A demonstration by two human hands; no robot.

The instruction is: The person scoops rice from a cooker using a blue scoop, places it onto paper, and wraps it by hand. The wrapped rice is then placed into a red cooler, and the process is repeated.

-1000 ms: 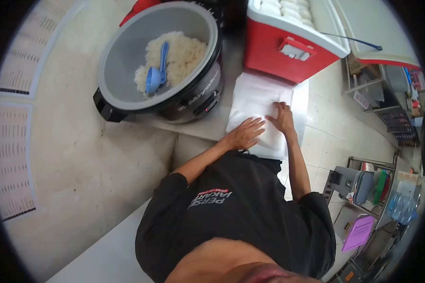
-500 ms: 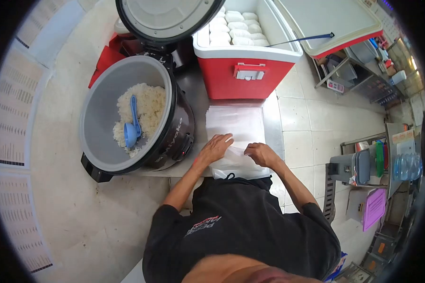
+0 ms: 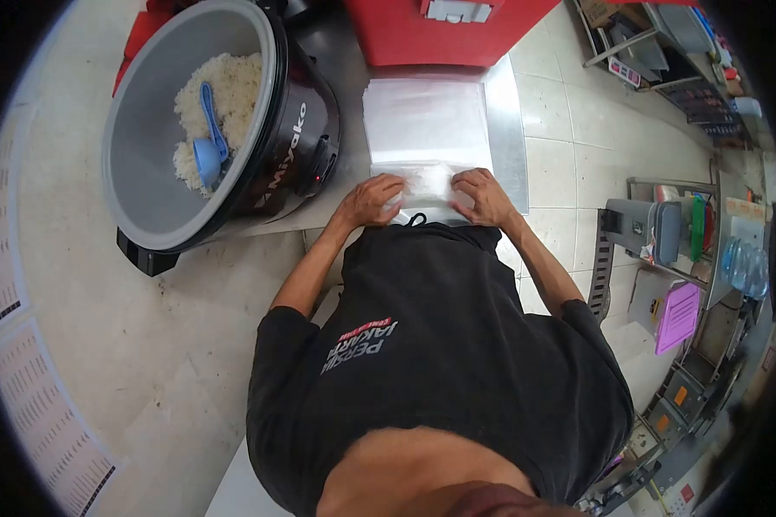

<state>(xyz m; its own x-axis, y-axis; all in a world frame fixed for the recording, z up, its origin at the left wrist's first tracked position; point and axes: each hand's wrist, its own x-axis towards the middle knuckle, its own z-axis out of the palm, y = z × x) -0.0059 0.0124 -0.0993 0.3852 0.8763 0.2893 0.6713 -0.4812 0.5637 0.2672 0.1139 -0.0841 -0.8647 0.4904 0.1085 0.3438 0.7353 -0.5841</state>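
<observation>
A stack of clear plastic sheets (image 3: 427, 121) lies on the metal table, with its near edge by my body. At that near end is a bundle of white rice in clear plastic (image 3: 428, 183). My left hand (image 3: 373, 200) pinches the plastic at the bundle's left end, fingers curled. At the right end my right hand (image 3: 483, 198) grips the plastic between thumb and fingers. To the left, a large open rice cooker (image 3: 297, 138) holds white rice (image 3: 233, 90) and a blue scoop (image 3: 207, 159).
Beyond the stack stands a red cooler box (image 3: 457, 43). The metal table's edge (image 3: 513, 146) runs along the right, above a tiled floor. Farther right are grey bins (image 3: 642, 228), a purple lid (image 3: 679, 317) and shelves. Printed sheets (image 3: 47, 414) hang at the left.
The view has tilted down toward my body, so table items appear higher. My hands have moved to either end of the plastic, where a rounded white bundle now shows between them.
</observation>
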